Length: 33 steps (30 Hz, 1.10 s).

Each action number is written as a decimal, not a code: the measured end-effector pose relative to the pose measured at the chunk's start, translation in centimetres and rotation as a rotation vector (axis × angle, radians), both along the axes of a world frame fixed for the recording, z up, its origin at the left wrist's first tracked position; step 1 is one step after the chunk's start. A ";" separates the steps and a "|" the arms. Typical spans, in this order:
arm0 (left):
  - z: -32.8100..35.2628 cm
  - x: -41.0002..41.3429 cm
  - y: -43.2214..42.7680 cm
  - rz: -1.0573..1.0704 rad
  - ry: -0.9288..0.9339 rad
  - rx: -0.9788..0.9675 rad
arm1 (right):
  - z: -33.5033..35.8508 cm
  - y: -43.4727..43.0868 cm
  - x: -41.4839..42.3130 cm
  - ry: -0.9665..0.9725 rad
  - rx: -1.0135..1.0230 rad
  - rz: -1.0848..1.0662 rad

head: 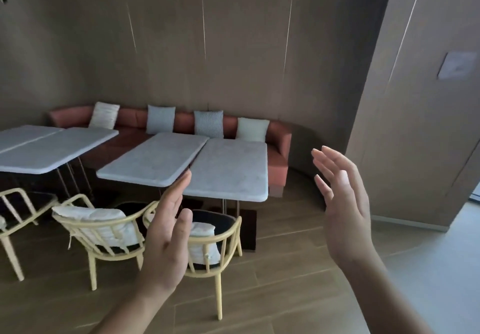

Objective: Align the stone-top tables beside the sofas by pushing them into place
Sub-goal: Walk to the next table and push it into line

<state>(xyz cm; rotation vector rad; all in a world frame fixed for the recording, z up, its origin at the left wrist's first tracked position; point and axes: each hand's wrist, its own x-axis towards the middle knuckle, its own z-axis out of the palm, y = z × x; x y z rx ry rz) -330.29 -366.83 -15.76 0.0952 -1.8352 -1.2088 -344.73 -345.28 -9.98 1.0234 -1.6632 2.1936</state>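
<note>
Two pale stone-top tables stand side by side in front of a terracotta sofa [279, 149]. The right table [231, 170] sits squarer to the sofa; the left one [153, 159] is angled, and their front edges do not line up. Another pair of stone-top tables [52, 146] stands further left. My left hand [168, 235] is raised in the air, palm facing right, fingers apart, holding nothing. My right hand [342, 201] is raised too, palm facing left, fingers spread, empty. Both hands are short of the tables and touch nothing.
Cream wooden chairs with cushions stand before the tables: one [104, 232] at centre left, one [215, 245] just under my left hand, one [18, 211] at the far left. Several cushions [161, 119] line the sofa. A wood-panelled column [415, 126] rises on the right.
</note>
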 end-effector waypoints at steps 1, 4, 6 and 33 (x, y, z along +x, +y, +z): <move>-0.3 -2.1 0.4 0.027 0.002 -0.001 | -0.2 0.1 -2.4 -0.006 0.003 0.015; -1.2 -7.7 2.0 0.092 0.022 0.013 | -0.6 0.2 -9.6 -0.033 0.026 0.110; -1.2 -11.1 2.8 0.118 0.021 0.036 | -0.3 0.3 -13.9 -0.026 0.053 0.152; -2.6 -53.4 -8.5 0.388 0.120 -0.008 | -1.9 -19.1 -60.4 0.162 0.251 0.463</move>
